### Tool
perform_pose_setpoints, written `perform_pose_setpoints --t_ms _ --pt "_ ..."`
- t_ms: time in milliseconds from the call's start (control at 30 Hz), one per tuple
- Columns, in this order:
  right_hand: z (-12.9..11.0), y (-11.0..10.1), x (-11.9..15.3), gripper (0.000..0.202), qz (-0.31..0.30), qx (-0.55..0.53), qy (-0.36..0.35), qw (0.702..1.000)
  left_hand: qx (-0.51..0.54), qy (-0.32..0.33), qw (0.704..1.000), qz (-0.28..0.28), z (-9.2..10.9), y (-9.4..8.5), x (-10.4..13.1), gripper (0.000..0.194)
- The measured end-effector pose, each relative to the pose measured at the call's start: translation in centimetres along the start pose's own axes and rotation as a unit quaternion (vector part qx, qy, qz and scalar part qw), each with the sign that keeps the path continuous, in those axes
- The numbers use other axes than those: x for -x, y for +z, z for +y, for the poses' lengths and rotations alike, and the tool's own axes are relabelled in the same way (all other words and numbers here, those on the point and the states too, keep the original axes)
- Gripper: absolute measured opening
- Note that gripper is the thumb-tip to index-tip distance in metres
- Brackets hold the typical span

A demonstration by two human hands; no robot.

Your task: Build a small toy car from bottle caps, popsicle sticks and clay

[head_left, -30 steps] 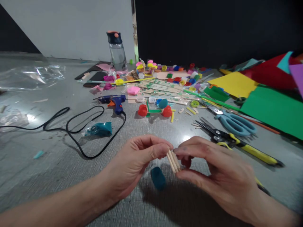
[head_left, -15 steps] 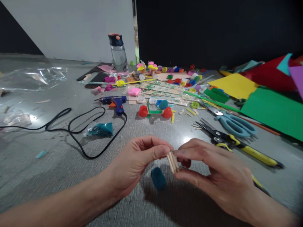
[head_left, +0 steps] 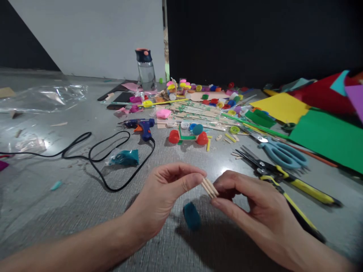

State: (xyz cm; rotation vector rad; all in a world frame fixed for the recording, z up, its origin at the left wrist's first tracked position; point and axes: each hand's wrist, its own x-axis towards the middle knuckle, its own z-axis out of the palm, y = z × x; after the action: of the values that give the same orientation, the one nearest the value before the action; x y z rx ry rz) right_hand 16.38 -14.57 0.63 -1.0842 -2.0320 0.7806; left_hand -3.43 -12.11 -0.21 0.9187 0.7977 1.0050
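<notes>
Several short wooden sticks (head_left: 210,187) lie side by side in a small bundle between my hands. My left hand (head_left: 167,192) pinches their upper left end between thumb and fingers. At the lower right end, the thumb and fingers of my right hand (head_left: 252,206) close on the sticks; its other fingertips are partly hidden. A dark teal piece (head_left: 192,216) is on the grey table just below the bundle. Beyond my hands sits a small assembly of red caps and green strips (head_left: 188,138) with a blue disc on it.
A blue glue gun (head_left: 145,126) and its black cord (head_left: 99,170) lie at left, near a teal packet (head_left: 124,157). Blue scissors (head_left: 283,153) and yellow-black cutters (head_left: 309,189) are at right. Behind are a bottle (head_left: 146,73), caps, sticks and green sheets (head_left: 329,138).
The stick bundle has tilted, its lower end swinging right. My right hand's fingers have shifted down around that end. The whole view has moved slightly.
</notes>
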Motion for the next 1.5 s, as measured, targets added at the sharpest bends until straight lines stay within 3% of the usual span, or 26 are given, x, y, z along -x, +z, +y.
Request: perform_pose_setpoints --t_ms 167,300,433,700,900,1133,1500 --pt "0.1 -0.1 0.0 0.011 0.011 -0.015 0.045 0.999 -0.082 0.024 0.996 0.008 0.5 -0.1 -0.1 0.001" --pt "0.2 -0.3 -0.2 0.015 0.013 -0.035 0.08 0.996 -0.207 0.051 0.977 0.018 0.7 -0.3 0.0 0.01" --pt "0.4 -0.4 -0.3 0.015 0.023 -0.048 0.102 0.993 -0.252 0.053 0.966 0.02 0.7 -0.5 -0.1 0.017" --pt "0.9 -0.6 0.0 0.019 0.008 -0.138 0.112 0.984 -0.182 0.058 0.981 0.033 1.1 -0.1 -0.2 0.013" --pt "1.0 -0.5 0.2 0.002 0.046 -0.129 0.077 0.988 -0.102 0.017 0.994 0.024 0.9 -0.1 -0.3 0.016" --pt "0.9 -0.7 0.1 0.024 0.053 -0.161 0.065 0.983 -0.082 0.012 0.996 0.009 0.8 -0.1 -0.4 0.017" --pt "1.0 -0.8 0.0 0.026 0.023 -0.158 0.068 0.985 -0.087 0.011 0.996 0.004 0.8 -0.2 -0.5 0.02"
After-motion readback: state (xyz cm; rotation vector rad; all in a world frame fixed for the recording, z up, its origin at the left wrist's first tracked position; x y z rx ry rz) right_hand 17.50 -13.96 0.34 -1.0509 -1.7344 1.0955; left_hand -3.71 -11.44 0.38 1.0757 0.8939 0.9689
